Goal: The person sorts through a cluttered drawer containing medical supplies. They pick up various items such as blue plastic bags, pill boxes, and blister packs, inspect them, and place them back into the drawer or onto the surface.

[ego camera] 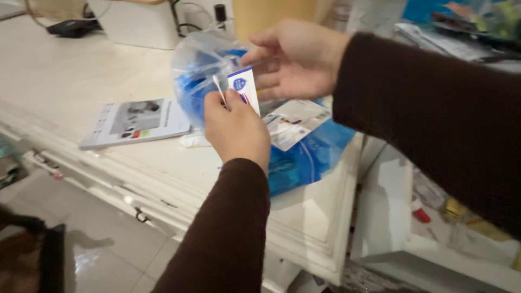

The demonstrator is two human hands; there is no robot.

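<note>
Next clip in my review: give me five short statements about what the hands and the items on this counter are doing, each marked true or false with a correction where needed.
1. The left hand pinches a cotton swab together with a small white card. True.
2. The right hand rests flat on the counter. False: it is raised, gripping a clear plastic bag.
3. A booklet lies on the cream counter beside the hands. True.
4. The plastic bag holds red material. False: what shows through it is blue.
5. Both sleeves are white. False: they are dark brown.
</note>
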